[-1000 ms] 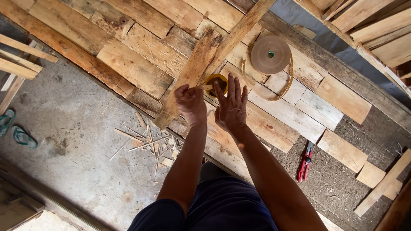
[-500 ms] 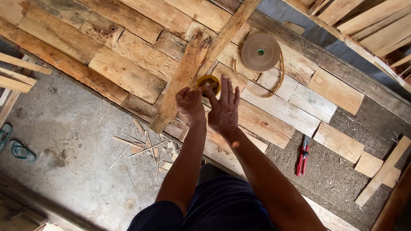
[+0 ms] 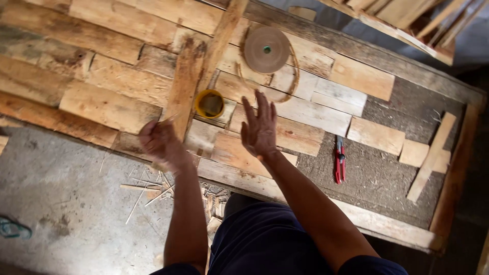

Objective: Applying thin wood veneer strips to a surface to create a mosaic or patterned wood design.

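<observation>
Below, left hand curled into a loose fist around the near end of a rough wooden slat, fingers pressed together over the wood, the slat running up and away across the board-covered work surface. Blurred at the knuckles, so exact finger placement hard to tell. Right hand raised flat and open just beside it, fingers spread and pointing away, holding nothing, hovering over pale boards. Between and a little beyond both hands, a small yellow-rimmed round container resting on the planks, touching the right edge of the slat. Farther off, a flat brown disc with a green centre lying on the boards, a loop of cord around it. To the right, red-handled pliers lying on a dark gritty panel, well apart from both hands. Beyond those, several short loose board offcuts. Down at lower left, wood splinters scattered on the grey concrete floor.
</observation>
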